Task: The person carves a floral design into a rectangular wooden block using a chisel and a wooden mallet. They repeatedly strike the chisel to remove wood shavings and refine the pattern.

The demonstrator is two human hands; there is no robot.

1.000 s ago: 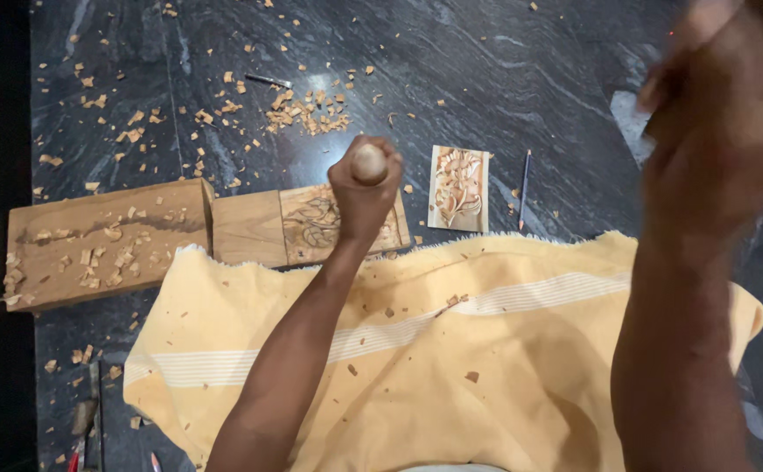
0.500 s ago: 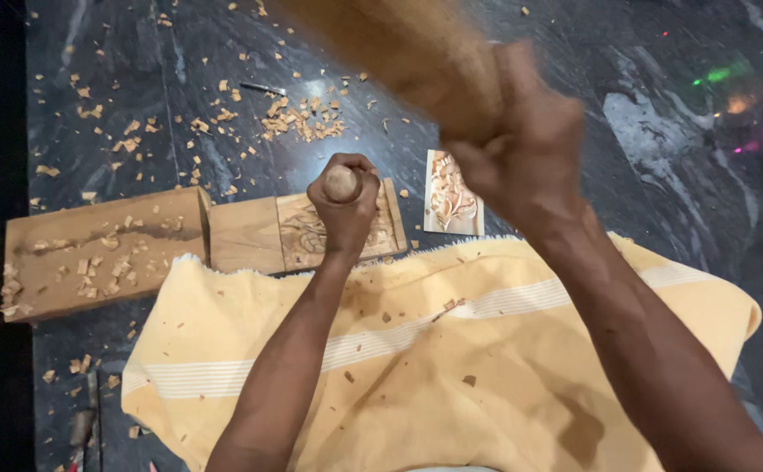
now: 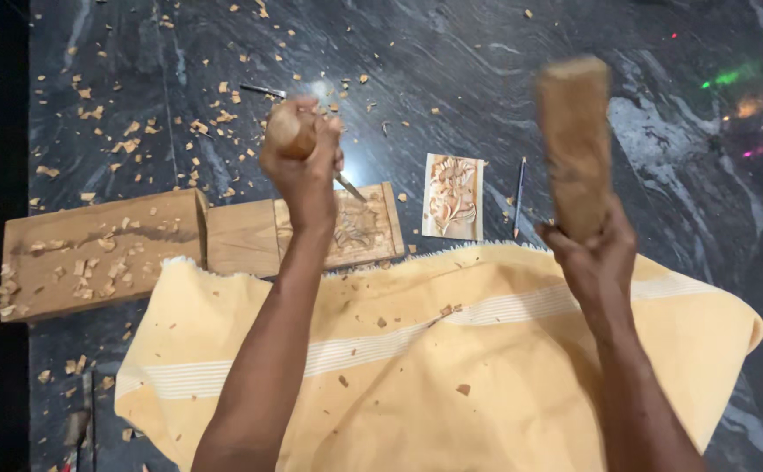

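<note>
My left hand [image 3: 304,166] grips a chisel with a rounded wooden handle [image 3: 287,129]; its metal blade [image 3: 351,187] slants down onto a carved wooden panel [image 3: 357,229] lying on the dark stone floor. My right hand [image 3: 593,253] is closed around the lower end of a thick wooden mallet [image 3: 574,140], held upright and blurred, well to the right of the chisel. A small carved relief block [image 3: 453,197] lies between the two hands, beyond a yellow cloth [image 3: 451,367] spread over my lap.
A larger plank [image 3: 93,253] strewn with chips lies left of the panel. Wood chips [image 3: 128,140] litter the floor. A thin tool [image 3: 519,194] lies beside the relief block, another [image 3: 263,90] farther back. More tools [image 3: 84,419] sit at the lower left.
The mallet came down over the chisel handle half a second ago and is now lifted away to the right. The left hand with the chisel has risen slightly.
</note>
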